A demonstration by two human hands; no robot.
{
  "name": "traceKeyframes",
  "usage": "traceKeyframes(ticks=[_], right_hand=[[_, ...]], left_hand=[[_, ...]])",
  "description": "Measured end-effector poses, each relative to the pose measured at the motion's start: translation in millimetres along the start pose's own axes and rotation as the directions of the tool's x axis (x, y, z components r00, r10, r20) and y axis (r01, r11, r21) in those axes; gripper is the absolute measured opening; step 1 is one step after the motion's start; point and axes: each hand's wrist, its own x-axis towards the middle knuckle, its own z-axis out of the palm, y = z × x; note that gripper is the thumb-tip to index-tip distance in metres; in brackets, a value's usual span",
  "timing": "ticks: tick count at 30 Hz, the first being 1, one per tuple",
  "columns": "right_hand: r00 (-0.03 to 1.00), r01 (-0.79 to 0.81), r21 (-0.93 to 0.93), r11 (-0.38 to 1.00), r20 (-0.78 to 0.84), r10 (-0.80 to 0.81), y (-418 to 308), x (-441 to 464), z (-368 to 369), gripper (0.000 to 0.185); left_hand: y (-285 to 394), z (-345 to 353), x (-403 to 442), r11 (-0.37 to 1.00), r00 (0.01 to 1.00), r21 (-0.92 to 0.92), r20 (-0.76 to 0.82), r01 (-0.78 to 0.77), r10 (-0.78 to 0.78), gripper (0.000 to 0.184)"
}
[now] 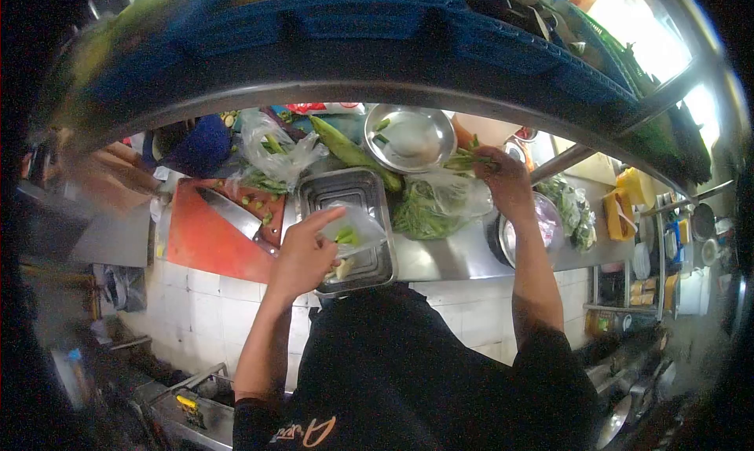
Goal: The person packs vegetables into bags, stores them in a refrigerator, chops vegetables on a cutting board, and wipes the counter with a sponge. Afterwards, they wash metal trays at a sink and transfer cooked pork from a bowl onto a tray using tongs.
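Working kitchen, commercial-looking: steel counter (463,261) running across, red cutting board (208,239) lying by its left end, big knife (236,212) resting on the board's right part, bagged greens (424,215) sitting mid-counter, metal bowl (428,137) standing toward the back edge, blue crates (357,23) filling a shelf overhead, white tiles (200,306) showing below the front edge, loaded rack (620,308) standing by the right end

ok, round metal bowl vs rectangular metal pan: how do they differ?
Shape: the bowl is round; the pan is rectangular with rounded corners.
Place: the bowl lies farther back; the pan sits by the near edge of the counter.
View: the left hand covers part of the pan; the bowl's inside is mostly unobstructed.
Shared: both are shiny metal and open-topped.
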Motion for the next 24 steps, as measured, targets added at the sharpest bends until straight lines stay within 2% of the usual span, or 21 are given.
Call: traceKeyframes(ticks=[2, 5, 8, 10, 12, 14, 16, 17, 18, 20, 23, 24], right_hand=[[0.996, 0.063, -0.067, 0.996, -0.062, -0.067, 1.2, -1.6, 0.6, 0.026], [0.985, 0.031, -0.108, 0.994, -0.163, -0.048, -20.6, -0.8, -2.3, 0.025], [0.957, 0.126, -0.111, 0.986, -0.247, -0.15, -21.2, -0.8, 3.7, 0.025], [0.964, -0.016, 0.059, 0.998, -0.264, 0.031, -51.5, -3.5, -0.4, 0.025], [0.977, 0.065, 0.231, 0.971, -0.21, -0.016, -45.0, 3.1, 18.2, 0.025], [0.992, -0.055, 0.453, 0.89, -0.076, 0.099, -85.0, -2.6, 23.2, 0.027], [1.0, -0.007, 0.332, 0.943, -0.014, 0.012, -100.7, -15.2, 57.2, 0.028], [1.0, -0.012, 0.513, 0.858, 0.006, 0.011, -99.8, -27.8, 89.7, 0.027], [0.994, 0.068, 0.482, 0.874, 0.037, -0.098, -115.5, -39.5, 99.4, 0.024], [0.972, 0.199, 0.649, 0.734, -0.035, -0.232, -119.8, -53.0, 132.4, 0.022], [0.943, 0.268, 0.581, 0.769, 0.005, -0.332, -110.3, -57.7, 154.6, 0.024], [0.921, 0.275, 0.552, 0.787, 0.084, -0.381, -110.5, -56.8, 154.5, 0.024]], left_hand=[[-2.4, 4.6, 2.1, 1.0, 1.0, -0.01, -0.015, -0.021, 0.02, 0.047], [11.1, -3.4, -0.2, 0.999, 1.0, 0.044, 0.02, 0.008, -0.009, 0.047], [5.0, -4.5, -1.5, 0.999, 1.0, -0.037, 0.005, 0.002, -0.002, 0.047], [1.5, -4.0, -0.4, 0.996, 1.0, -0.091, -0.003, 0.011, -0.011, 0.05], [-4.0, -1.3, 3.0, 0.993, 1.0, -0.117, -0.015, 0.004, -0.006, 0.051], [-9.7, 1.2, 7.1, 0.994, 0.999, -0.109, -0.038, -0.018, 0.014, 0.051], [-5.8, 2.0, 7.4, 0.987, 0.998, -0.155, -0.054, -0.029, 0.021, 0.047], [-2.8, 2.5, 6.9, 0.984, 0.998, -0.177, -0.062, -0.034, 0.023, 0.045], [1.6, 2.4, 6.2, 0.988, 0.996, -0.151, -0.087, -0.017, 0.004, 0.045], [6.1, 0.4, 4.6, 0.993, 0.991, -0.119, -0.131, 0.003, -0.018, 0.047], [-2.5, -4.6, 1.0, 0.99, 0.985, -0.143, -0.17, 0.016, -0.041, 0.049], [-3.7, -6.3, -1.3, 0.986, 0.982, -0.165, -0.177, 0.035, -0.065, 0.049]])
